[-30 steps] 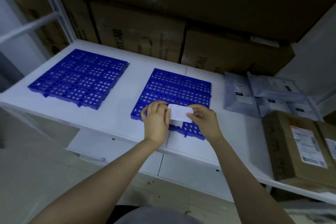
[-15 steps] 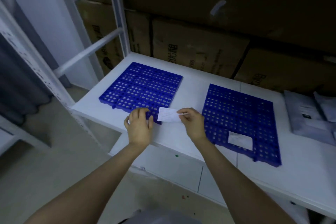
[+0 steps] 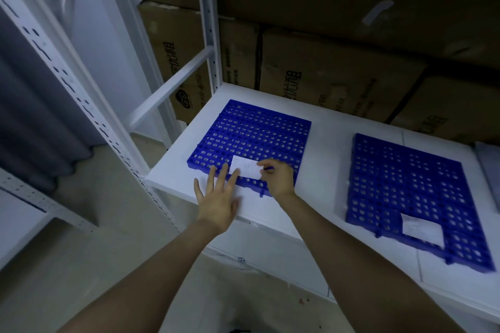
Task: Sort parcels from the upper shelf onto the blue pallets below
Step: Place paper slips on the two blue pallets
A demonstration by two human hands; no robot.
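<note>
Labelling a sorting bay: a worker's right hand (image 3: pixel 278 178) pinches the right end of a white paper slip (image 3: pixel 244 167) between thumb and fingers. The left hand (image 3: pixel 216 197), released with its fingers spread flat, touches the slip's left edge with its fingertips. The slip lies at the 6 o'clock edge of the left blue pallet (image 3: pixel 251 132). A second slip (image 3: pixel 422 227) already sits near the 6 o'clock edge of the right blue pallet (image 3: pixel 405 184), well apart at 3 o'clock. No parcel is on either of the 2 pallets. Only a sliver of a grey parcel (image 3: pixel 489 167) shows at the frame's far 3 o'clock edge, on the same white shelf (image 3: pixel 330 138). The step in hand appears to be laying the label. It would go best with the flat left fingers pinning the paper before the right pinch lets go, the slip squared to the rim and kept fully on the grid, not overhanging. The shelf lip runs just at 6 o'clock of the hands, a perforated upright (image 3: pixel 108 140) stands at 9 o'clock, and cardboard cartons (image 3: pixel 338 81) wall off 12 o'clock. Open room therefore lies along the bare strip between the pallets, toward 3 o'clock.
</note>
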